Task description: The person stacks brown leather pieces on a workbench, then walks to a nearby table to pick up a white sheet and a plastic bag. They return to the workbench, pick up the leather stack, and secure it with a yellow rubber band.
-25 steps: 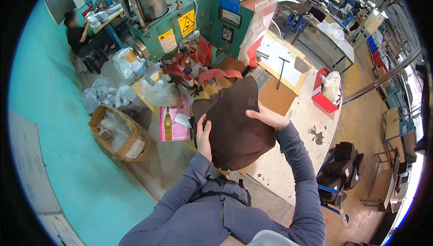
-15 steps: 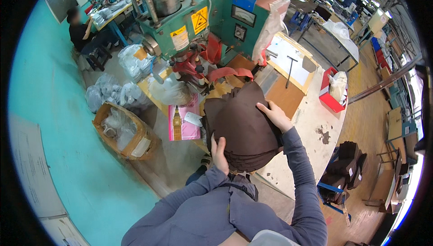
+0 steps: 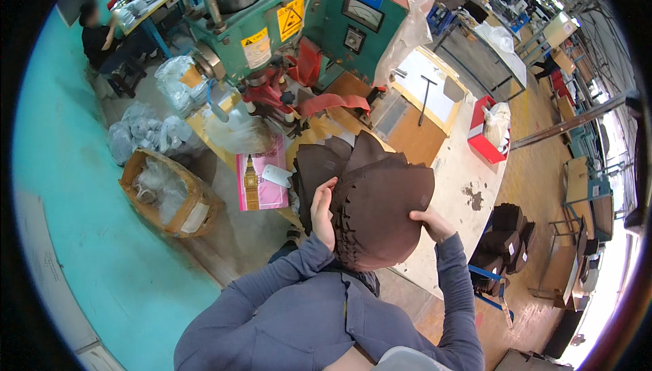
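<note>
A thick stack of dark brown cut pieces (image 3: 384, 204), like leather or fabric panels with curved edges, sits in front of my body at the edge of the bench. My left hand (image 3: 323, 216) is pressed along its left side, by a row of notched, fanned edges. On the right, my right hand (image 3: 432, 223) grips the rim with the thumb on top and the fingers hidden beneath. More dark brown pieces (image 3: 318, 167) lie fanned out behind the left part of the stack.
A green press machine (image 3: 272, 31) with red parts stands beyond the stack. The pale bench (image 3: 468, 174) carries a T-shaped tool (image 3: 426, 99) and a red box (image 3: 485, 130). At left are a pink booklet (image 3: 265, 181) and a cardboard box (image 3: 170, 191). A seated person (image 3: 102, 41) is far left.
The stack has tilted and spread, so its notched layered edges now face my left hand. My right hand has shifted from its top to its right rim.
</note>
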Demonstrator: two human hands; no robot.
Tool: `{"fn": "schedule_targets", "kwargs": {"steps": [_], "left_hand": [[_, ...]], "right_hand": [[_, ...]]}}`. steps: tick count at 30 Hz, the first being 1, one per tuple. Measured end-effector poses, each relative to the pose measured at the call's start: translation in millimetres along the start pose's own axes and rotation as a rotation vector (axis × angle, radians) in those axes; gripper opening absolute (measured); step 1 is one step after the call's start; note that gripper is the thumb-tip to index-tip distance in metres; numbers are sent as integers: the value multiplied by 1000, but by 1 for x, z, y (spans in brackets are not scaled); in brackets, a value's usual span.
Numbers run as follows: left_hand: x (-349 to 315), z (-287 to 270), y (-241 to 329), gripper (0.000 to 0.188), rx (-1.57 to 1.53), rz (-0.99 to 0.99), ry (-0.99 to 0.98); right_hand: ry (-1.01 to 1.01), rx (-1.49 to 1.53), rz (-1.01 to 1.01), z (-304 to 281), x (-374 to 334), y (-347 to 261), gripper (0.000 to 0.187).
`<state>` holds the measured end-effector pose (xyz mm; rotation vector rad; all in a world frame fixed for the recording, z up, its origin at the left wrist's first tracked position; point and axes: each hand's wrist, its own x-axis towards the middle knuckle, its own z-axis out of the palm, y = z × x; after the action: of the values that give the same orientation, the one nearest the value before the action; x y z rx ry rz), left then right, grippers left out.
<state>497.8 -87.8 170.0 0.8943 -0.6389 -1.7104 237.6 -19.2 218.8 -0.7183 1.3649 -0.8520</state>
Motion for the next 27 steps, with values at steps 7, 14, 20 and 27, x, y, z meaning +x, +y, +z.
{"fn": "schedule_targets", "kwargs": {"steps": [7, 14, 20, 27], "left_hand": [[13, 4, 8, 34, -103, -131, -44], [-6, -16, 37, 31, 271, 187, -114], [-39, -1, 47, 136, 861, 357, -1003], [-32, 93, 70, 153, 319, 311, -971]], "right_hand": [[238, 402, -18, 13, -22, 72, 69], [409, 982, -315, 32, -51, 132, 70], [363, 981, -909, 38, -51, 102, 82], [455, 784, -1273, 46, -55, 9, 86]]}}
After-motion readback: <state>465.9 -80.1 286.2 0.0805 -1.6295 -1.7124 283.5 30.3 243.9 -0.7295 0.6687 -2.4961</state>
